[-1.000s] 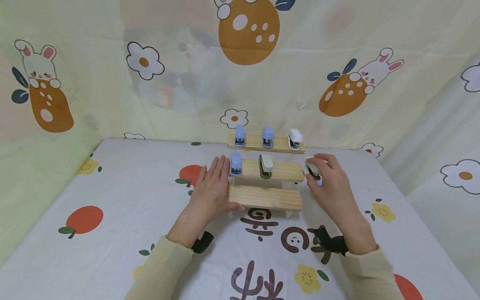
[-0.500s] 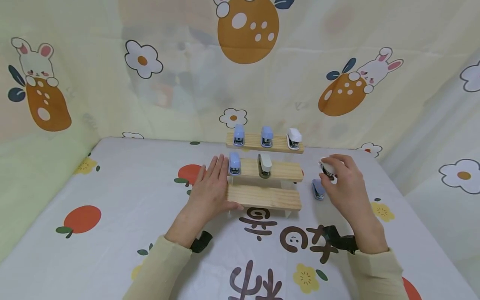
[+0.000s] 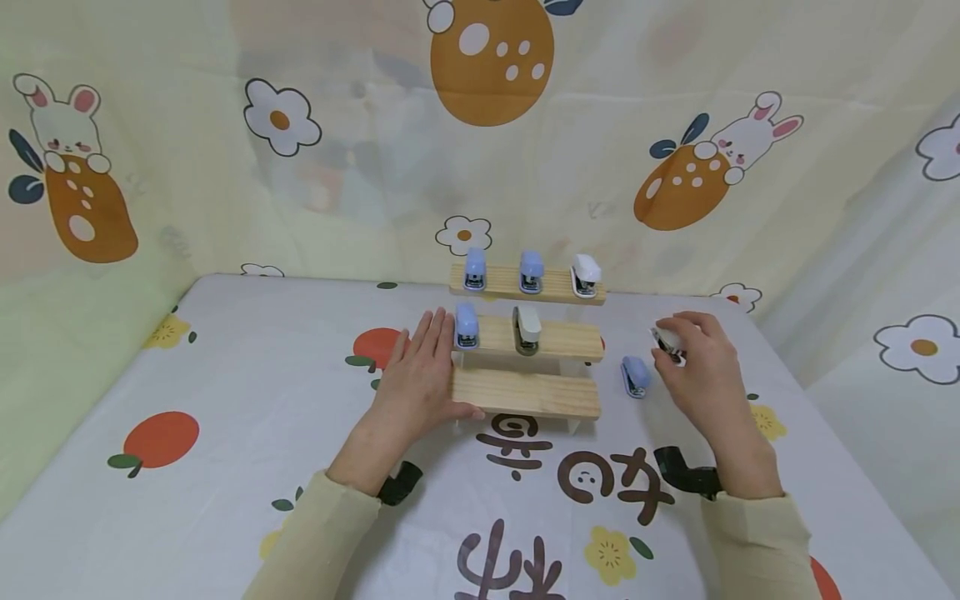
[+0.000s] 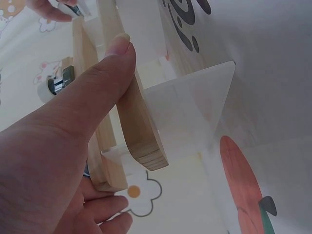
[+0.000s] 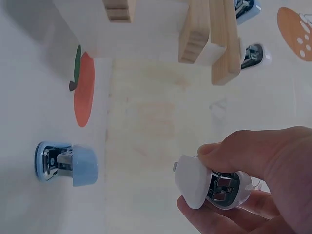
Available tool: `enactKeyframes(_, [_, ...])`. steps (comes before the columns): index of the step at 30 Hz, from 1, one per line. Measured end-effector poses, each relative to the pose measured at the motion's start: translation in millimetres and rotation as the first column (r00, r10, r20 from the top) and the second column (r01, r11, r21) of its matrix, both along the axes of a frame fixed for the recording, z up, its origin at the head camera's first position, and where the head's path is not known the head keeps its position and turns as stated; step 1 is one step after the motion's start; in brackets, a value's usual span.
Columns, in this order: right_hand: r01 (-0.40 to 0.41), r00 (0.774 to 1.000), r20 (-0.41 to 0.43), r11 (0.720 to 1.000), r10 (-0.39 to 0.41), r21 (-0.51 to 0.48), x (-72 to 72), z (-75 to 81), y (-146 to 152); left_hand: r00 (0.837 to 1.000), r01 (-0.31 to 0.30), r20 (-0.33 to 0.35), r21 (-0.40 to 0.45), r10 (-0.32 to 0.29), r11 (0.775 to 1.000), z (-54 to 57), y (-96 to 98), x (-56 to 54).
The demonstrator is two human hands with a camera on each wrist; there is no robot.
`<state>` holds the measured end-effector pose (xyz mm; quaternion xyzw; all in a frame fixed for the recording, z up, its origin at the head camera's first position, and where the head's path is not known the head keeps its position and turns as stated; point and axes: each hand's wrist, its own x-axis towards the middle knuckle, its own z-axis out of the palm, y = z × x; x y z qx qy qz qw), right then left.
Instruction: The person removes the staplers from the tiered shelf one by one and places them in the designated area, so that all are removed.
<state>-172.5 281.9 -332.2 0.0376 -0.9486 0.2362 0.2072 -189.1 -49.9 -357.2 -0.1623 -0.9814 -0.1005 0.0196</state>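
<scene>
My left hand [image 3: 416,379] lies with straight fingers along the left side of a three-tier wooden display rack [image 3: 525,393]. Its thumb touches the lowest plank, as the left wrist view also shows. Between thumb and fingers my right hand [image 3: 701,367] pinches a white mini stapler [image 5: 192,183], right of the rack. Below and left of that hand, a blue mini stapler [image 3: 635,377] stands on the table. The middle plank bears a blue stapler [image 3: 467,325] and a white stapler with a grey-green base [image 3: 527,330].
On the top plank stand two blue staplers [image 3: 475,268] [image 3: 531,272] and a white stapler [image 3: 586,275]. Clear panels [image 4: 195,97] support the planks. A printed cloth covers the table [image 3: 262,433], and a patterned curtain [image 3: 360,192] hangs behind.
My right hand has moved right, away from the rack, carrying the white stapler. The blue stapler on the table has come into full view. My left hand stays at the rack.
</scene>
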Motion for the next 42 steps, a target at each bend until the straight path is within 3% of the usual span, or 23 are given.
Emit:
enactKeyframes(7, [0.009, 0.999, 0.053, 1.000, -0.009, 0.002, -2.2, -5.6, 12, 1.000, 0.006, -0.027, 0.022, -0.005, 1.000, -0.7, -0.4, 0.9])
enactKeyframes(20, [0.048, 0.985, 0.165, 0.999, -0.051, 0.019, -9.3, -18.2, 30, 1.000, 0.008, -0.004, 0.002, -0.008, 1.000, -1.1, -0.1, -1.3])
enactKeyframes(32, [0.087, 0.951, 0.297, 0.996, -0.087, 0.014, -17.2, -29.9, 39, 1.000, 0.008, -0.010, 0.020, -0.008, 1.000, -1.7, -1.1, -0.9])
enactKeyframes(42, [0.085, 0.946, 0.313, 0.996, -0.085, 0.015, -19.8, -39.4, 44, 1.000, 0.011, -0.008, 0.024, -0.011, 1.000, -1.8, -0.7, -1.2])
